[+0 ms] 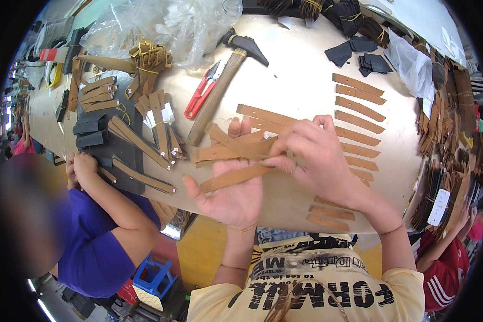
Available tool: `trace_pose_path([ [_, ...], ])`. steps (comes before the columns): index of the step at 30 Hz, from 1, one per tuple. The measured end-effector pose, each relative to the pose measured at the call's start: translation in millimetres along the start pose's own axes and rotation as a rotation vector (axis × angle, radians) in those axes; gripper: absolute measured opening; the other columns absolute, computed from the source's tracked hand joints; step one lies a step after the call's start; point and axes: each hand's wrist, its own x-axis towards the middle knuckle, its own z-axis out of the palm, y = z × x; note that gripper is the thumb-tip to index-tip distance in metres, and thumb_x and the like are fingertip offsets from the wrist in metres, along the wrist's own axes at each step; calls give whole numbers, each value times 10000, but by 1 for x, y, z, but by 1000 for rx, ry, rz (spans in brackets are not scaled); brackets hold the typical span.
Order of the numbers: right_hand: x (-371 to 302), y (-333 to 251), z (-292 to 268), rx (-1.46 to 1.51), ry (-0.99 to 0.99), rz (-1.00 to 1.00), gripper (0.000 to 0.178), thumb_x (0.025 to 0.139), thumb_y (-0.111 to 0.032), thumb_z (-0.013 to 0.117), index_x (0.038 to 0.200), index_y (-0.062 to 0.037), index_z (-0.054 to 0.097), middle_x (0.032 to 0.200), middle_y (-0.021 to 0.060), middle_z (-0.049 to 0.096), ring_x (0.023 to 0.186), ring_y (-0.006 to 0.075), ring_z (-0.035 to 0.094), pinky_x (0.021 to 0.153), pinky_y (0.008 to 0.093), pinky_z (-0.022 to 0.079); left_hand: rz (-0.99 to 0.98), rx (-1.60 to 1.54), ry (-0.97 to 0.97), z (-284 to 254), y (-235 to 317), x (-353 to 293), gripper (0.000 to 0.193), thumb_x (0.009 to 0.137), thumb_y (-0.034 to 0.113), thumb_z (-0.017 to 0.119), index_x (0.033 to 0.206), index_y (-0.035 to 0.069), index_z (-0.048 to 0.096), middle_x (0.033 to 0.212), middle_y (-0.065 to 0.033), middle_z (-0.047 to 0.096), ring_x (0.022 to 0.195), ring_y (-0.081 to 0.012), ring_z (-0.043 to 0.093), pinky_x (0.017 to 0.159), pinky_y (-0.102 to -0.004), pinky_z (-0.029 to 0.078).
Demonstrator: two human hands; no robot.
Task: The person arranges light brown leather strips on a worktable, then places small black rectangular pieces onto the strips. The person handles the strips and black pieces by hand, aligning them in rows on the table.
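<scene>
Found co-worker in purple shirt [102,247] at near left corner of table [300,64]. Noted tagged brown bundle [156,107] on left part, then red-handled snips [208,85] and wood-handled hammer [217,96] toward far edge. Observed left hand [233,196] above near edge, palm up, thumb and fingers wide, bearing brown strips [236,177] across palm. Observed right hand [316,161] pinching ends of same strips between thumb and fingers. Recorded column of laid-out strips [359,108] nearer right edge, plus black pieces [378,63] toward far right corner.
</scene>
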Motion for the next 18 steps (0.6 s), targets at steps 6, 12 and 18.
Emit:
trace_pose_path([
  [6, -27, 1, 2, 115, -96, 144, 124, 817, -224, 772, 833, -130, 693, 800, -22, 632, 773, 158, 574, 774, 346, 329, 166, 22, -73, -9, 37, 4, 845, 911, 551, 546, 1484, -14, 289, 1532, -243, 286, 1491, -371, 160, 1230, -530, 82],
  [12, -40, 22, 27, -235, 11, 148, 127, 836, -251, 758, 865, -136, 714, 801, -18, 612, 762, 164, 557, 791, 366, 337, 288, 97, -114, -3, 61, 4, 834, 907, 565, 554, 1472, 1, 314, 1518, -247, 320, 1483, -381, 188, 1229, -548, 79],
  [18, -39, 23, 21, -429, 78, 103, 235, 834, -291, 751, 1041, -182, 736, 990, 5, 609, 920, 193, 548, 866, 390, 332, 218, 50, -116, 3, 49, 3, 844, 907, 583, 539, 1489, 19, 302, 1529, -246, 307, 1490, -380, 168, 1227, -544, 86],
])
